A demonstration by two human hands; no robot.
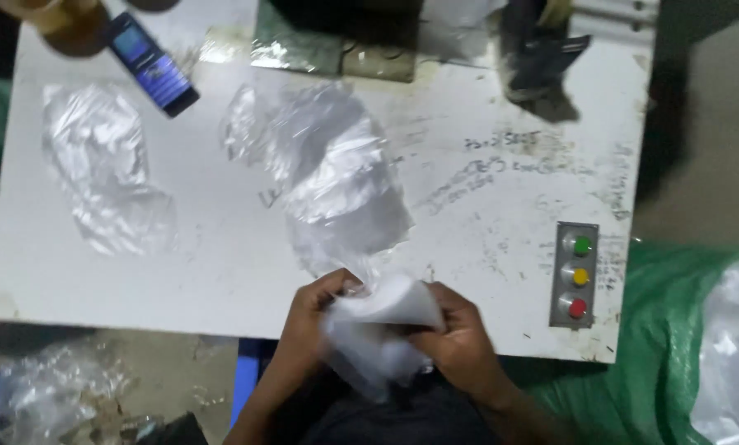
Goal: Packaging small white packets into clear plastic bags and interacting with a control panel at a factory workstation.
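Note:
Both my hands hold a white folded item (382, 325) at the near edge of a white table (221, 264). My left hand (316, 309) grips its left side. My right hand (460, 334) pinches its right side. A clear plastic bag (336, 181) rises from the item and trails away over the table top; it looks blurred by motion.
Another crumpled clear bag (106, 169) lies at the table's left. A mobile phone (151, 64) rests at the far left. A grey panel with green, yellow and red buttons (575, 276) sits at the right. Green sacking (666, 346) and more plastic lie right; crumpled plastic (56, 395) lies on the floor.

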